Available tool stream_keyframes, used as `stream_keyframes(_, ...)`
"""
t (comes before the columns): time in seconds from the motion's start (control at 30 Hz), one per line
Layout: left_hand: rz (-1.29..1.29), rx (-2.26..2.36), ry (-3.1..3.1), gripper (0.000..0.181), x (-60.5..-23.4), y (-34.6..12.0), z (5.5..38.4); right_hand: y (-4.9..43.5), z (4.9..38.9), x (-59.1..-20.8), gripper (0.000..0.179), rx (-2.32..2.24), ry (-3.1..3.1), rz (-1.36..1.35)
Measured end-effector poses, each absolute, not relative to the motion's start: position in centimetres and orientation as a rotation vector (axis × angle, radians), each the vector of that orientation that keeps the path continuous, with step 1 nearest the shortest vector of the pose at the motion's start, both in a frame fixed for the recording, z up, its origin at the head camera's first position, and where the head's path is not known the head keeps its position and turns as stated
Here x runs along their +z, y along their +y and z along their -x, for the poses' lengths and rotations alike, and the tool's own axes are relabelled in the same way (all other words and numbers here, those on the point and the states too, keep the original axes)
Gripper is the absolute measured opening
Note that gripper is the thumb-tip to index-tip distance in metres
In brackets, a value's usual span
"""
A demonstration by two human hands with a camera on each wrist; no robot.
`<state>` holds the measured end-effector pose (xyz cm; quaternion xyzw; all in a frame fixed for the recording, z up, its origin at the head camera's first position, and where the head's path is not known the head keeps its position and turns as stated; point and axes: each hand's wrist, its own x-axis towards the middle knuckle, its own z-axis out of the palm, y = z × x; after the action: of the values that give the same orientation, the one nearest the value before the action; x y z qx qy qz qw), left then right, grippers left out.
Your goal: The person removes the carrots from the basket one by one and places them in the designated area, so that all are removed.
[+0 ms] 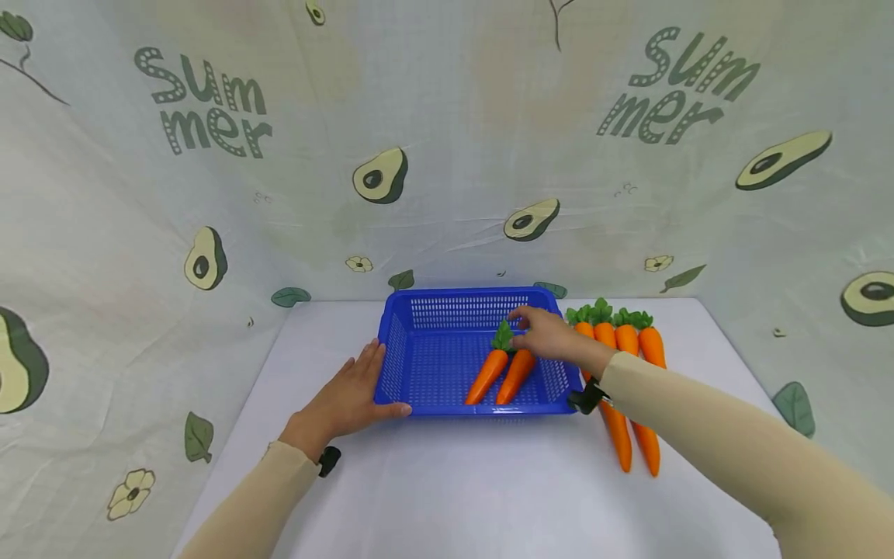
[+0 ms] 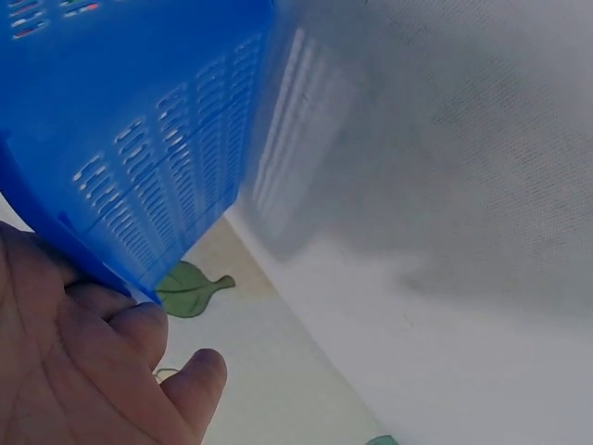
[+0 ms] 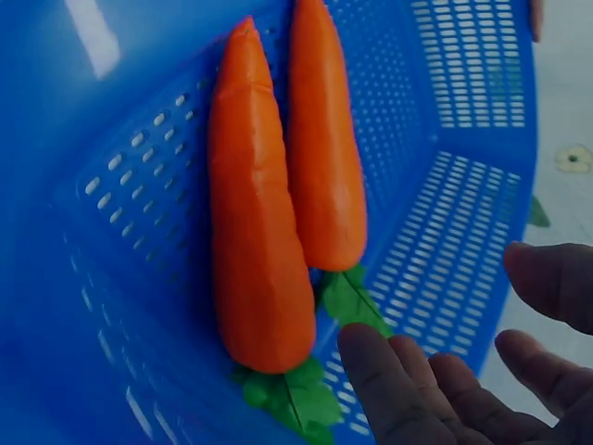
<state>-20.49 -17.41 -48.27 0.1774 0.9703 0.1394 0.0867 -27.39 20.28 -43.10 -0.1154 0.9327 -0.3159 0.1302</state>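
A blue plastic basket (image 1: 461,410) stands on the table, with two orange carrots (image 1: 486,377) with green leafy tops lying side by side in it. My left hand (image 1: 349,397) rests on the basket's left rim near the front corner, fingers extended and thumb along the front rim. Over the right part of the basket, my right hand (image 1: 548,334) hovers by the leafy end of the right-hand carrot (image 1: 515,379). In the right wrist view its fingers (image 3: 389,385) are spread apart from the thumb, and nothing is held between them.
Several more carrots (image 1: 618,427) lie in a row on the white table (image 1: 447,481), just right of the basket and partly hidden under my right forearm. A pale cloth (image 1: 447,116) printed with avocados and lettering hangs behind the table and along its sides.
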Motion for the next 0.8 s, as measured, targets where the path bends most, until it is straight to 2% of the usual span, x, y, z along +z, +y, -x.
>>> stream_keyframes(0.27,-0.558,0.440,2.898,0.132,-48.4,-17.4,20.6,18.6,28.9,-45.3,0.049,-1.003,2.537,0.257)
stream_keyframes(0.53,-0.535,0.414,2.882,0.132,-48.3,-17.2,20.6,17.9,30.2,-45.4,0.055,-0.917,2.530,0.244)
stream_keyframes(0.8,-0.530,0.410,2.885,0.131,-48.1,-17.3,20.5,15.8,31.0,-46.3,0.054,-0.841,2.575,0.369)
